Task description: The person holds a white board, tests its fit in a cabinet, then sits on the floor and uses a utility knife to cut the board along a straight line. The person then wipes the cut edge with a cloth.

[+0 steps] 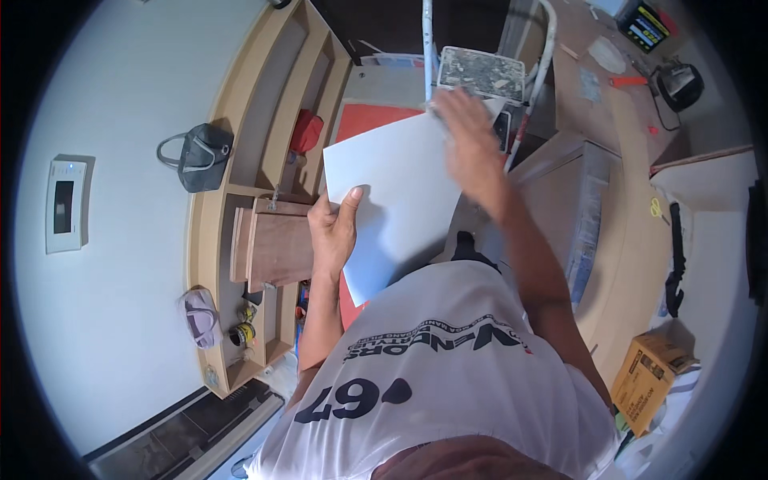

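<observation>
A thin white sheet or panel (400,172) is tilted in front of my body, over a red surface (368,120). My left hand (334,228) grips its left edge, thumb on the upper face and fingers underneath. At the sheet's far right corner is my right hand (468,144), smeared by motion. Its fingers reach along that edge, and whether something small lies under them cannot be made out. Beyond the right hand stands a stepladder (480,72) with a paint-spattered top step.
Wooden shelving (264,104) lines the left wall, with a dark handbag (204,156) and a hinged wooden door (280,248). Along the right runs a wooden counter (592,104) bearing a black device (680,84). A cardboard box (648,380) stands at lower right.
</observation>
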Motion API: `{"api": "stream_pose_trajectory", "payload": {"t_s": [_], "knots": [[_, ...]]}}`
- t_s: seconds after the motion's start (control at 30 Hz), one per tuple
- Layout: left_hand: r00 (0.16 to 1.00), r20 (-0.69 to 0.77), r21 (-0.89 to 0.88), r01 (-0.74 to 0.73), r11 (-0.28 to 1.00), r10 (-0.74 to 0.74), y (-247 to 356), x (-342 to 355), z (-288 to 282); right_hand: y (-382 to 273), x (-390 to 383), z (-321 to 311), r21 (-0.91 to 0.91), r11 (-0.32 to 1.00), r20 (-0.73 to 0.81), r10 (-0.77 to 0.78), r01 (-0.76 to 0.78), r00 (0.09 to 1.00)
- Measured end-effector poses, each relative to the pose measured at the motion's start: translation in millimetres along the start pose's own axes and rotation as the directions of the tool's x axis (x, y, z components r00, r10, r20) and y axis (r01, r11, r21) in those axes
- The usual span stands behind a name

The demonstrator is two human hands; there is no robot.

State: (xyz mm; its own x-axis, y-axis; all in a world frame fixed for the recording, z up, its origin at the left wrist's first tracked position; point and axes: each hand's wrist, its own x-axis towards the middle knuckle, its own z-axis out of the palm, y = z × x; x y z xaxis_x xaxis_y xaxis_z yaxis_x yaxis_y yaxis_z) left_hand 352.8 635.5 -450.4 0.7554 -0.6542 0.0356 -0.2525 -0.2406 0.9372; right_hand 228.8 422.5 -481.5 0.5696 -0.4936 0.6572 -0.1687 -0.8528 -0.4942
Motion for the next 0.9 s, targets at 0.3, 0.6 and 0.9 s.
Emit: {"api": "stream_pose_trajectory", "payload": {"t_s": [0.3, 0.6, 0.9], "knots": [[0.994, -0.076, -0.068, -0.085, 0.994, 0.079, -9.0, -7.0, -19.5, -38.3, 19.7, 31.0, 0.003, 0.993, -0.02, -0.115, 0.115, 0.993], [0.997, -0.056, -0.043, -0.056, 0.998, 0.054, -8.2, -6.4, -27.2, -98.9, 29.6, 41.9, 0.14, 0.972, -0.067, -0.18, 0.188, 0.981], [0.99, 0.005, 0.067, -0.139, 0.988, 0.139, -11.4, -4.7, -34.5, -119.0, 39.0, 40.3, 0.269, 0.916, -0.166, -0.26, 0.298, 0.951]]}}
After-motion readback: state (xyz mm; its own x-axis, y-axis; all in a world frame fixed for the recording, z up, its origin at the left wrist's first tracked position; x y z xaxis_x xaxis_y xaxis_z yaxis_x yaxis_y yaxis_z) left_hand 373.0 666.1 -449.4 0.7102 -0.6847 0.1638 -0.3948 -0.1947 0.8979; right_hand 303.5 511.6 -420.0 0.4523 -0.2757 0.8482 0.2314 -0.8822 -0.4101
